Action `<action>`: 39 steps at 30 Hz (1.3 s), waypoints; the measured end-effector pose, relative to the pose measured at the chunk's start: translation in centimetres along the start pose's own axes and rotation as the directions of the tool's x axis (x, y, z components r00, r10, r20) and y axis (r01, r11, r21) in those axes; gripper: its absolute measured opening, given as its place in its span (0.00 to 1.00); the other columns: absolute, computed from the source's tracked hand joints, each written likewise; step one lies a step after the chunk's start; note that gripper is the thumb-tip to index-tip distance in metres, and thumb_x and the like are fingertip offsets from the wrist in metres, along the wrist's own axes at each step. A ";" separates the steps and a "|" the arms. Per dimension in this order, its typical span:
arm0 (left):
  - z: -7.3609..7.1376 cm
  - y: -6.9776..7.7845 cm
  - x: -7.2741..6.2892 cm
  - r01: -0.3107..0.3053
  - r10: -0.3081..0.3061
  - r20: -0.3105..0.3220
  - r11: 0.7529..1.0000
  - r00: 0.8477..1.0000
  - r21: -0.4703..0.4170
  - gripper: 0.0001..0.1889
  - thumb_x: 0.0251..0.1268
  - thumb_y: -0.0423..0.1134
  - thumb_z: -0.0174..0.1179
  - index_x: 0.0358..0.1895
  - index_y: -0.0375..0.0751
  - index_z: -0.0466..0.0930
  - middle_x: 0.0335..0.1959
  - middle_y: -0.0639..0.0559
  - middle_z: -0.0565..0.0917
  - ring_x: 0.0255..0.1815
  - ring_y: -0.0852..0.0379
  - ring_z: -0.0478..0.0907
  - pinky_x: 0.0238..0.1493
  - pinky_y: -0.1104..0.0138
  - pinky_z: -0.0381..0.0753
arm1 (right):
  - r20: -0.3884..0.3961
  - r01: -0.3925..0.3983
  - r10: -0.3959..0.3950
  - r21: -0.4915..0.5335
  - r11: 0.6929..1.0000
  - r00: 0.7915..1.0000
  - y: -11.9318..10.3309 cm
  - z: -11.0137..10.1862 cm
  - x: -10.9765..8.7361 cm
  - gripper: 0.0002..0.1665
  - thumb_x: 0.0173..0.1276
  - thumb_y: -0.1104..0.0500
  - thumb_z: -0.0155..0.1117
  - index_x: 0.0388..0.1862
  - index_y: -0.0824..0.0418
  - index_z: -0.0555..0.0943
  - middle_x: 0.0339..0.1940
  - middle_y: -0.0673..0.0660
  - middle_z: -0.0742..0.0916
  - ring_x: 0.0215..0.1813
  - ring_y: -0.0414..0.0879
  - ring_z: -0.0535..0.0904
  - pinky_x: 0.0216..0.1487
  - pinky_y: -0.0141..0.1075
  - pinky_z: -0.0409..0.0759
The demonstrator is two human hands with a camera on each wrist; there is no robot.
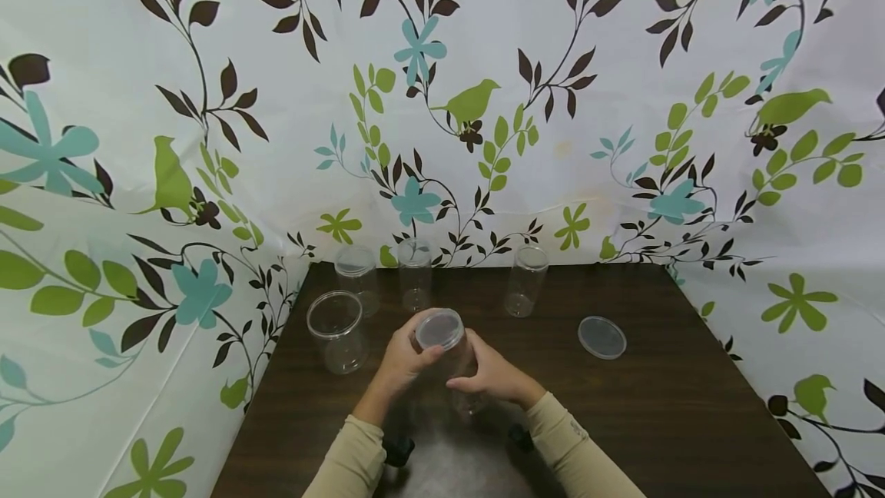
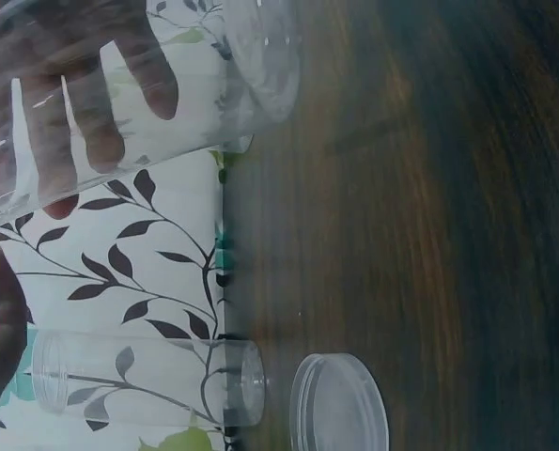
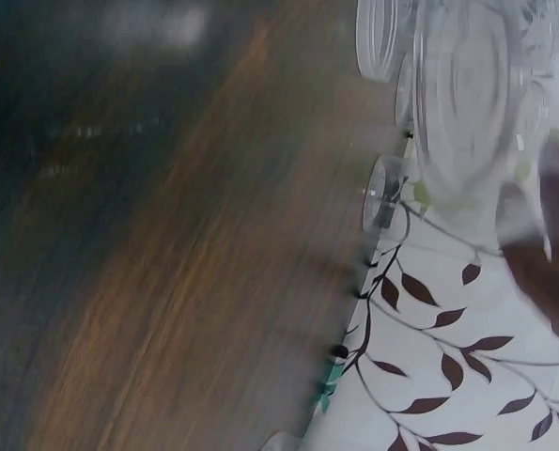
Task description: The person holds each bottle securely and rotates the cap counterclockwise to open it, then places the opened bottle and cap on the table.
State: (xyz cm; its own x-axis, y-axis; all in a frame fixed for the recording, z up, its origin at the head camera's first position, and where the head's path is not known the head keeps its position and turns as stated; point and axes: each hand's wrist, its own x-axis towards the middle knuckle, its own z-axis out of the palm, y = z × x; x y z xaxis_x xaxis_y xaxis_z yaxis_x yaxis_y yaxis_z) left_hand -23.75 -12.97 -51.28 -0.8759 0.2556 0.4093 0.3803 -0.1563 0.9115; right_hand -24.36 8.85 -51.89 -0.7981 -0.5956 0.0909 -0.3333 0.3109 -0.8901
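Observation:
A clear plastic jar [image 1: 462, 363] with a round lid [image 1: 439, 329] at its top is held tilted between both hands, over the front middle of the table. My left hand [image 1: 403, 356] grips the jar's upper left side, its thumb at the lid's edge. From the right, my right hand [image 1: 496, 372] holds the jar's side with thumb and fingers spread round it. In the left wrist view, fingers [image 2: 96, 141] show through the wall of the held jar [image 2: 190, 122]. The right wrist view has the jar's round end [image 3: 467, 103] close by, near blurred fingers [image 3: 547, 225].
At the left stands a wide clear jar [image 1: 344, 348], with a lidded jar [image 1: 358, 283] behind it. Two slimmer jars [image 1: 415, 279] [image 1: 527, 283] stand along the back edge. A loose clear lid [image 1: 602, 337] lies right on the dark table [image 1: 657, 413]; patterned cloth [image 1: 470, 198] hangs behind.

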 end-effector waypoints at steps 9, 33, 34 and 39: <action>0.6 -0.1 -0.6 0.018 -0.008 -0.085 0.992 0.996 0.124 0.34 0.59 0.40 0.74 0.70 0.40 0.73 0.66 0.43 0.78 0.58 0.56 0.77 0.55 0.68 0.76 | -0.214 0.056 -0.114 -0.263 0.963 0.970 -0.3 1.7 0.2 0.50 0.52 0.57 0.82 0.69 0.68 0.67 0.62 0.61 0.80 0.61 0.53 0.78 0.60 0.48 0.78; -1.0 1.1 -0.2 0.151 -0.145 0.075 0.986 0.987 -0.076 0.48 0.64 0.60 0.67 0.81 0.43 0.55 0.79 0.41 0.61 0.78 0.46 0.58 0.65 0.61 0.70 | -0.228 0.069 -0.099 -0.135 0.988 0.969 0.1 0.9 0.6 0.54 0.54 0.54 0.84 0.72 0.67 0.62 0.66 0.62 0.75 0.67 0.55 0.73 0.65 0.52 0.72; -1.2 1.2 -0.1 0.156 -0.148 0.101 0.985 0.984 -0.078 0.44 0.67 0.56 0.67 0.80 0.44 0.57 0.78 0.43 0.62 0.77 0.47 0.59 0.65 0.61 0.70 | -0.198 0.069 -0.090 -0.109 0.992 0.976 0.1 0.6 0.5 0.54 0.54 0.55 0.84 0.72 0.66 0.62 0.67 0.61 0.75 0.68 0.54 0.72 0.67 0.51 0.72; -1.7 1.4 0.1 0.124 -0.116 0.144 0.991 0.983 -0.049 0.33 0.72 0.40 0.64 0.77 0.42 0.65 0.72 0.42 0.72 0.68 0.52 0.72 0.62 0.62 0.76 | -0.101 0.084 -0.094 -0.096 0.992 0.990 0.6 -0.5 0.5 0.55 0.53 0.56 0.84 0.73 0.65 0.61 0.67 0.59 0.75 0.68 0.53 0.72 0.69 0.45 0.69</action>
State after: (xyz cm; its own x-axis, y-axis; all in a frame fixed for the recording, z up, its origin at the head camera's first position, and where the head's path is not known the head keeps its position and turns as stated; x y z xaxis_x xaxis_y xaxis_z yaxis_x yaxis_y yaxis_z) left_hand -23.84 -14.80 -50.06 -0.8620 0.4068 0.3024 0.2538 -0.1699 0.9522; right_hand -25.22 9.11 -52.21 -0.8099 -0.5442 0.2188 -0.4459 0.3290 -0.8324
